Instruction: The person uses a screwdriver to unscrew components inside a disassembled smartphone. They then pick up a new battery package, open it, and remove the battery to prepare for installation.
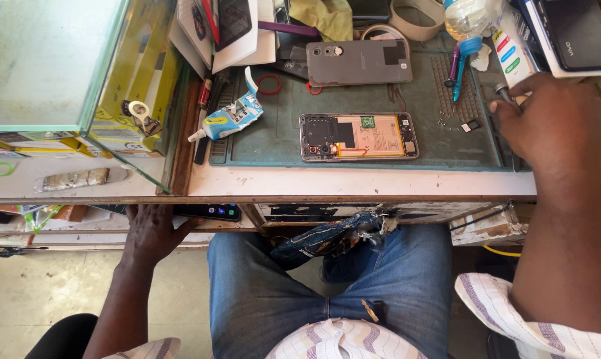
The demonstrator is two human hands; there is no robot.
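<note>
The left hand (153,233) is down below the desk (353,183) edge, its fingers resting on a dark phone (207,211) that lies on a shelf under the desktop; the fingers lie flat on the phone's near end rather than wrapped around it, so the grip is released, touching only. The right hand (553,123) is up at the far right of the desk, its grip clenched around a slim tool (503,92) whose dark tip sticks out just past the knuckles; what kind of tool it is cannot be told. On the green work mat (280,133) in the middle of the desk lies an opened phone (359,136), back cover off, with its beige battery and circuit boards facing up, well apart from both hands. Its grey back cover (359,62) lies just beyond it, camera holes to the left. To the left of the opened phone a blue-and-white glue tube (230,118) lies tilted at the mat's edge, with a red rubber band (268,84) near it. A few tiny screws and a small tray part (471,124) sit just beside the right hand. A blue-handled tool (461,70) lies on the mat below a clear plastic bottle (470,16). A glass case (54,63) stands at the left. The person sits in blue jeans (260,299) close to the desk.
</note>
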